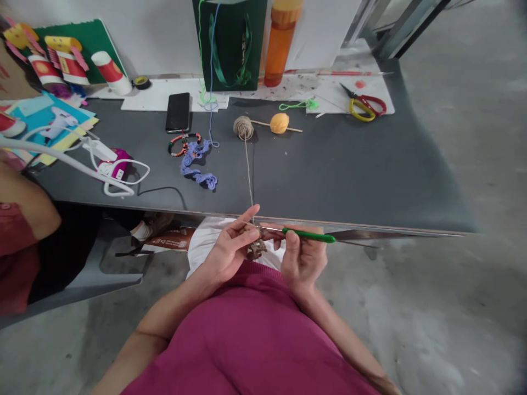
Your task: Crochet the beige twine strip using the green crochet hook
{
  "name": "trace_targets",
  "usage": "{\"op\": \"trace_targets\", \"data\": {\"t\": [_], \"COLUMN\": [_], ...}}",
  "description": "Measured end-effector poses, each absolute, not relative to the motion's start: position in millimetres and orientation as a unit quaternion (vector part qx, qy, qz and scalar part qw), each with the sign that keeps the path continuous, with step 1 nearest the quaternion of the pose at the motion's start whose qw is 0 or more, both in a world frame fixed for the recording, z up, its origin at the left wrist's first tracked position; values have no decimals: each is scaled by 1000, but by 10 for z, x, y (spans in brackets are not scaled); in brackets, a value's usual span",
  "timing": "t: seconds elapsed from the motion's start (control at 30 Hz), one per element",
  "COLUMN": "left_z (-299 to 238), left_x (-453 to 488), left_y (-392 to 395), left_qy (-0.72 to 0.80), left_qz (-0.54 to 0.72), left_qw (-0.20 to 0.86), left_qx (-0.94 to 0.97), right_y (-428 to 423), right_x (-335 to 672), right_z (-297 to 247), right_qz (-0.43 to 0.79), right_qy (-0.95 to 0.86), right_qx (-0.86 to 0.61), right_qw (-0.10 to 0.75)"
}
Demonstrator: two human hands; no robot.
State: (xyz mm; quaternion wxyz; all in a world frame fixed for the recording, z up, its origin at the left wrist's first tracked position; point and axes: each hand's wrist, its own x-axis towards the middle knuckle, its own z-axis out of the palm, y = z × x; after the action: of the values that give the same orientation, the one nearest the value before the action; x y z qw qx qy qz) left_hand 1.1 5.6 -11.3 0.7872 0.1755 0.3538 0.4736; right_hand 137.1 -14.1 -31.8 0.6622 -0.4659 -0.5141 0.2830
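Note:
My right hand (302, 258) is shut on a green-handled crochet hook (308, 236), whose metal shaft points left toward my other hand. My left hand (230, 247) pinches a small brown crocheted piece (256, 250) between thumb and fingers, with its index finger raised. The hook's tip sits at the piece, partly hidden by my fingers. A thin twine strand (249, 175) runs from there over the table edge to a ball of tan twine (243, 128) on the dark grey table (329, 181).
On the table lie a black phone (178, 112), purple crochet (196, 167), a beaded bracelet (184, 144), an orange yarn ball on a stick (279, 123) and scissors (363, 105). A co-worker's red sleeve (16, 247) is at far left, with a white cable (102, 170) beyond.

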Motion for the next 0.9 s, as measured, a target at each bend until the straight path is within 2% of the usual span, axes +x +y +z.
{"op": "trace_targets", "data": {"t": [0.13,0.27,0.37,0.6,0.8,0.9], "left_z": [-125,-99,-91,-134,-73,-61], "left_x": [-11,10,40,27,81,105], "left_y": [70,68,49,5,-55,-64], "left_qy": [340,300,327,435,468,444], "left_qz": [451,441,460,482,534,537], "left_qw": [806,823,792,688,585,610], "left_qx": [177,197,233,323,392,379], "right_y": [-90,-49,-32,-33,-89,-93], "right_x": [1394,1412,1355,1306,1368,1344], "right_z": [-238,-254,-298,-360,-342,-366], "right_qz": [392,551,584,482,241,187], "right_qy": [-440,-343,-318,-384,-579,-607], "right_qx": [-448,-418,-405,-439,-428,-392], "right_qw": [672,636,628,654,651,666]}}
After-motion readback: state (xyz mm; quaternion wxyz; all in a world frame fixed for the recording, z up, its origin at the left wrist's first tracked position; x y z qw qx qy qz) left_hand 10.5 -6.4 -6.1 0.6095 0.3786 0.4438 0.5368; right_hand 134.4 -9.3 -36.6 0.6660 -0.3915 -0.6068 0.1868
